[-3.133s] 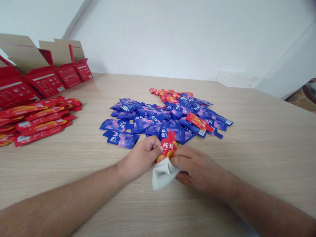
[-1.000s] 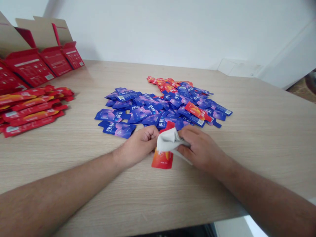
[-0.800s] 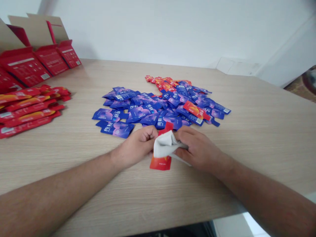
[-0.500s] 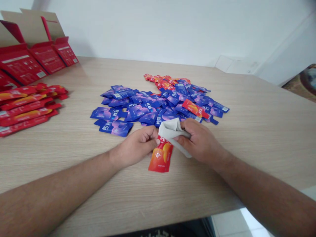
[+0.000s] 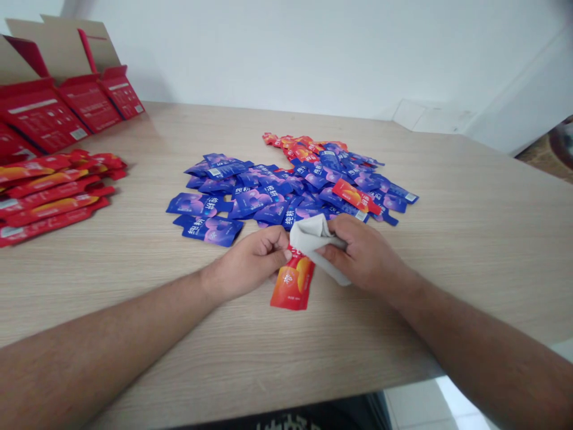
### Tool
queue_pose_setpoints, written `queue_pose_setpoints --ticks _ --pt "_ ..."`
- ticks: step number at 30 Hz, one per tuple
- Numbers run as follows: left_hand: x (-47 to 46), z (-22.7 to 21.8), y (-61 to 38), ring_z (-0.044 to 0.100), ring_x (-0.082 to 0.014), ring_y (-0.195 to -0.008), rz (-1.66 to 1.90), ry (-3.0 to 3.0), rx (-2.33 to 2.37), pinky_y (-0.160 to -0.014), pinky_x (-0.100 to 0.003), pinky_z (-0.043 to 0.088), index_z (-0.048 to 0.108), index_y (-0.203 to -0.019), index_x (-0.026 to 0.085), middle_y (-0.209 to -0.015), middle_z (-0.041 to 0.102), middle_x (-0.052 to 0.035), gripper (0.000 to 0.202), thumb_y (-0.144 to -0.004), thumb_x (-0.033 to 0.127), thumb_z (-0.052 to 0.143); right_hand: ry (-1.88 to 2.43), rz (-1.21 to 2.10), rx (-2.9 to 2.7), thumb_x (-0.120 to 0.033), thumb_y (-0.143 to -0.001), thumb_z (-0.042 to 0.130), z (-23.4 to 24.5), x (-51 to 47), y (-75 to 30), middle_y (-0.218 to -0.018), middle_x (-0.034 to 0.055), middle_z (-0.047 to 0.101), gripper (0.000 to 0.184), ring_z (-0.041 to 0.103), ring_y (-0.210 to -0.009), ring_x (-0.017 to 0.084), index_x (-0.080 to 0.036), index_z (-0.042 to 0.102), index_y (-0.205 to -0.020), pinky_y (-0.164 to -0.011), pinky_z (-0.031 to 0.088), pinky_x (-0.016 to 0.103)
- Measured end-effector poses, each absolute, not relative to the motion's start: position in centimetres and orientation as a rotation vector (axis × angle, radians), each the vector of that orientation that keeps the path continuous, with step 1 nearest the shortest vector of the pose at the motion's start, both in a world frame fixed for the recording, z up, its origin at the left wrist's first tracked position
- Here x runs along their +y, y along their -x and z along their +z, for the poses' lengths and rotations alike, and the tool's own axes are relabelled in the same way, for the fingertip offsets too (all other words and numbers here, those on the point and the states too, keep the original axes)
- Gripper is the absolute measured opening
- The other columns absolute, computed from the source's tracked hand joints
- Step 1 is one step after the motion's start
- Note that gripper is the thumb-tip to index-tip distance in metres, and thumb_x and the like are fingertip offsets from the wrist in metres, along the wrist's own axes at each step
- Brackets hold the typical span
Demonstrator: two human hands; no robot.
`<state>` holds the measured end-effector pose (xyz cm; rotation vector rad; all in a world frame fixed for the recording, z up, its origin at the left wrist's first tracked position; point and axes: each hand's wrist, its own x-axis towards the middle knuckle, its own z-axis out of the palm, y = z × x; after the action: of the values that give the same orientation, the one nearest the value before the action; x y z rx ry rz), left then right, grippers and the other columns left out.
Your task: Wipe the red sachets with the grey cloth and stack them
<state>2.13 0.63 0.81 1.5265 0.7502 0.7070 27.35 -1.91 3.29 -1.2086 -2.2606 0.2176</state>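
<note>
In my left hand I pinch the top of a red-orange sachet, whose lower end rests near the table. My right hand grips a pale grey cloth folded over the sachet's upper part, which hides the top of its printing. Both hands sit close together just in front of a loose pile of blue sachets. A few red-orange sachets lie at the pile's far end, and one lies on top at its right.
A neat stack of red sachets lies at the table's left. Behind it stand open red cartons with cardboard flaps. The light wood table ends at a white wall behind and at an edge near me, with floor below.
The cloth now sits higher on the sachet than a second ago, so more of the sachet's orange face shows. The view has tilted slightly.
</note>
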Motion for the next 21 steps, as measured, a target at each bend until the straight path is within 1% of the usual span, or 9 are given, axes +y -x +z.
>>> queue_pose_setpoints --ticks 3,5,8,13,18,21 --pt "0.6 0.6 -2.1 0.049 -0.0112 -0.063 0.72 -1.518 0.745 -0.06 -0.024 0.039 0.055 -0.083 0.019 -0.075 0.06 0.0016 0.025 -0.092 0.037 0.069 1.25 0.206 -2.222 -0.041 -0.103 0.062 3.3 -2.0 -27.3 -0.096 0.0068 0.068 0.021 0.062 -0.09 0.024 -0.02 0.063 -0.1 -0.08 0.049 0.036" --pt "0.6 0.7 -2.0 0.048 -0.011 -0.064 0.715 -1.557 0.755 -0.06 -0.024 0.037 0.055 -0.082 0.019 -0.075 0.059 0.0019 0.025 -0.092 0.036 0.07 1.175 0.262 -2.302 -0.038 -0.103 0.062 3.3 -2.2 -27.2 -0.098 0.0068 0.068 0.017 0.063 -0.092 0.024 -0.021 0.062 -0.099 -0.081 0.05 0.035" --pt "0.6 0.7 -2.0 0.047 -0.0106 -0.064 0.706 -1.57 0.749 -0.06 -0.024 0.036 0.053 -0.081 0.019 -0.074 0.057 0.0026 0.027 -0.091 0.036 0.071 1.105 0.322 -2.381 -0.032 -0.102 0.063 3.3 -2.5 -27.1 -0.104 0.0073 0.068 0.011 0.064 -0.095 0.023 -0.021 0.062 -0.102 -0.083 0.051 0.035" --pt "0.5 0.7 -2.0 0.044 -0.0099 -0.062 0.714 -1.525 0.774 -0.059 -0.024 0.035 0.055 -0.085 0.019 -0.073 0.055 0.0035 0.024 -0.092 0.037 0.069 1.231 0.221 -2.253 -0.033 -0.101 0.063 3.1 -2.4 -27.2 -0.097 0.0071 0.067 0.013 0.063 -0.093 0.025 -0.021 0.06 -0.096 -0.082 0.05 0.037" --pt "0.5 0.7 -2.0 0.046 -0.0103 -0.064 0.724 -1.546 0.783 -0.06 -0.023 0.037 0.055 -0.083 0.019 -0.074 0.057 0.0027 0.022 -0.092 0.034 0.068 1.064 0.433 -2.423 -0.026 -0.099 0.066 3.2 -2.9 -26.7 -0.103 0.0061 0.066 0.006 0.063 -0.093 0.021 -0.021 0.062 -0.1 -0.083 0.051 0.034" --pt "0.6 0.6 -2.1 0.049 -0.011 -0.065 0.716 -1.505 0.807 -0.061 -0.024 0.04 0.055 -0.086 0.019 -0.076 0.059 0.0021 0.022 -0.092 0.035 0.069 1.185 0.309 -2.315 -0.028 -0.101 0.064 3.2 -2.8 -26.8 -0.098 0.0066 0.065 0.009 0.062 -0.092 0.023 -0.021 0.06 -0.098 -0.084 0.051 0.036"
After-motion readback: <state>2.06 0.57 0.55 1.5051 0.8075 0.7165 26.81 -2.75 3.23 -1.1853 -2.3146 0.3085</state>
